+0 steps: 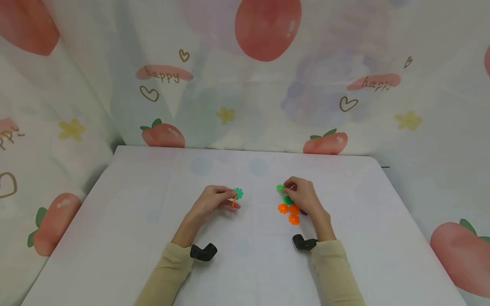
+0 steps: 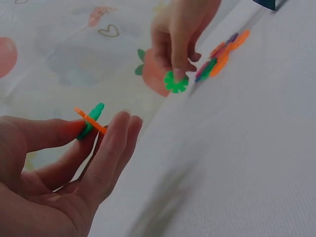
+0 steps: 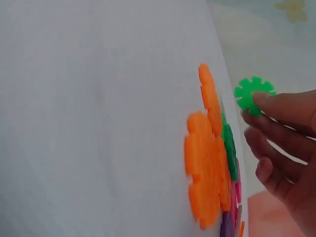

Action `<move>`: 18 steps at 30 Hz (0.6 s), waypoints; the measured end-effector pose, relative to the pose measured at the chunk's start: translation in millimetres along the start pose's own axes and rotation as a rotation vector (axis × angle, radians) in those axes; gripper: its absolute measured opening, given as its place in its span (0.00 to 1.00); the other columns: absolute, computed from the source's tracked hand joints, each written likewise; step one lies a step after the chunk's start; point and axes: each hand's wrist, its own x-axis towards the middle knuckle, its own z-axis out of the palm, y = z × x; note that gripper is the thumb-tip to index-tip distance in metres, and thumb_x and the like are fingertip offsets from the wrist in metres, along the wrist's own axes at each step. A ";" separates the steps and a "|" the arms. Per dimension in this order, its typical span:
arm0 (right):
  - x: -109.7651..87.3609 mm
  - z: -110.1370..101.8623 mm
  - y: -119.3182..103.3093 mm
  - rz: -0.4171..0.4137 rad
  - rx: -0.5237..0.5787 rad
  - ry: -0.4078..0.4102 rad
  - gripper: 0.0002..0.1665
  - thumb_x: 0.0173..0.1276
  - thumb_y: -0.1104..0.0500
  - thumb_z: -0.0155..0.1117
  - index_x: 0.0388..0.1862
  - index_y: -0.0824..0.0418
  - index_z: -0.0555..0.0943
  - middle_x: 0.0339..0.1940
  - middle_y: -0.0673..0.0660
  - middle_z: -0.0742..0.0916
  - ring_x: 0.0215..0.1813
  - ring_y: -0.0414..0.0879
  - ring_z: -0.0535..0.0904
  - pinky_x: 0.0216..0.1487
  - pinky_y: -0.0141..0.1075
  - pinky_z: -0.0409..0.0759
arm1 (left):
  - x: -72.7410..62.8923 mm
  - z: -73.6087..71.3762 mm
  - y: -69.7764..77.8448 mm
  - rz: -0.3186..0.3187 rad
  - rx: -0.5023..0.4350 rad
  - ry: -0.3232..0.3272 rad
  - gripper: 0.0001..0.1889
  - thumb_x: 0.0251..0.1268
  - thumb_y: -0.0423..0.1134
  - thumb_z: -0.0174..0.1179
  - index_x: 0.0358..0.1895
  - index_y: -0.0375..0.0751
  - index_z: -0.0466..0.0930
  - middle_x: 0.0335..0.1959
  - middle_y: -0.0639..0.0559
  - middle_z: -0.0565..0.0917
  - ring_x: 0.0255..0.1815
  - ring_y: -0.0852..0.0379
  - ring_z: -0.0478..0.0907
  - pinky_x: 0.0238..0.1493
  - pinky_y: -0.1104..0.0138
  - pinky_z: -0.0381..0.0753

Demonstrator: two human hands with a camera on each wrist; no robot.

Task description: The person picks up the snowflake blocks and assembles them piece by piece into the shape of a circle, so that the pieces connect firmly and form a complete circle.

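Within tabletop (image 1: 249,263) edges, left grip (image 1: 215,199) pinches crossed discs (image 2: 92,120), right grip (image 1: 303,195) a green disc (image 3: 248,89).

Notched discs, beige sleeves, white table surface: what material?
Notched discs: likely molded plastic, smooth low-sheen finish; bright uniform color, clean-cut slots. Beige sleeves: probably soft matte fabric, judging by creases. White table surface: matte; fine texture in the left wrist view suggests cloth, but textured vinyl is possible.

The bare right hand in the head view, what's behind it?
Peeking out past the right hand: three orange notched plastic discs, a dark green disc and a purple plastic piece. What the hand covers can't be seen.
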 end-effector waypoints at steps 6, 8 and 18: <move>-1.3 13.4 -16.8 -0.128 0.123 -0.013 0.09 0.69 0.60 0.73 0.44 0.63 0.87 0.38 0.57 0.91 0.39 0.49 0.87 0.44 0.33 0.84 | 1.2 2.8 0.0 -0.014 -0.013 -0.006 0.15 0.73 0.37 0.62 0.53 0.26 0.82 0.48 0.28 0.87 0.35 0.52 0.91 0.55 0.59 0.87; -1.6 17.9 -22.9 -0.145 0.178 -0.029 0.08 0.69 0.60 0.73 0.44 0.62 0.87 0.38 0.56 0.91 0.39 0.48 0.88 0.43 0.32 0.85 | 1.3 3.3 -0.8 -0.018 -0.015 -0.002 0.15 0.74 0.37 0.62 0.52 0.26 0.82 0.47 0.29 0.88 0.35 0.52 0.91 0.55 0.58 0.87; -7.8 33.6 -47.6 -0.181 0.342 -0.129 0.08 0.70 0.61 0.71 0.47 0.61 0.88 0.40 0.55 0.92 0.42 0.46 0.90 0.49 0.35 0.88 | 2.8 5.8 -4.2 -0.027 -0.031 -0.001 0.15 0.73 0.36 0.62 0.51 0.24 0.83 0.41 0.32 0.89 0.34 0.54 0.91 0.47 0.60 0.90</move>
